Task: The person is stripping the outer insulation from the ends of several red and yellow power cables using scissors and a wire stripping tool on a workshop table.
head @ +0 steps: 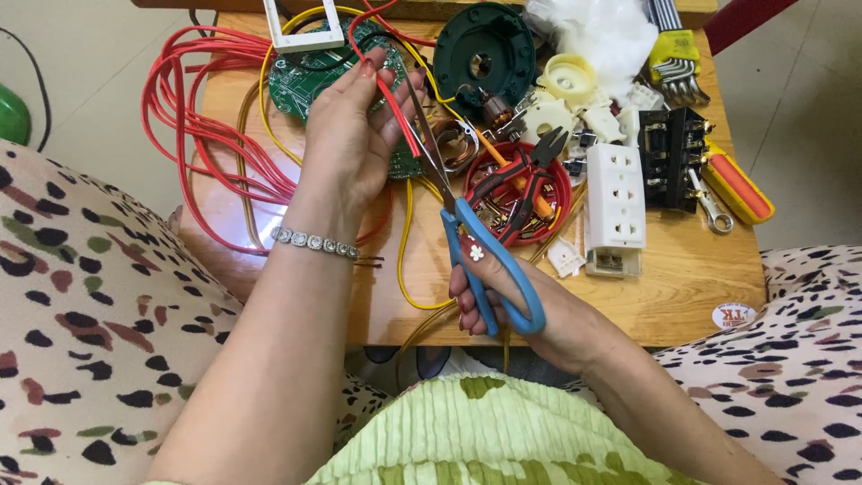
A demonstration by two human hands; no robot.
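My left hand (352, 135) is raised over the small wooden table (682, 278) and pinches a red wire (395, 112) between thumb and fingers. My right hand (530, 314) grips blue-handled scissors (489, 265) by the loops. The steel blades (429, 148) point up and away, with the red wire's end lying against them near my left fingertips. A silver bracelet (314, 242) circles my left wrist. Whether the blades bite the wire I cannot tell.
A bundle of red wire (206, 117) loops off the table's left side, with yellow wire (409, 242) among it. A green circuit board (310, 76), a dark green round housing (485, 54), a red bowl (557, 202) holding pliers, a white socket strip (616, 207), hex keys (678, 54) and a screwdriver (738, 187) crowd the table.
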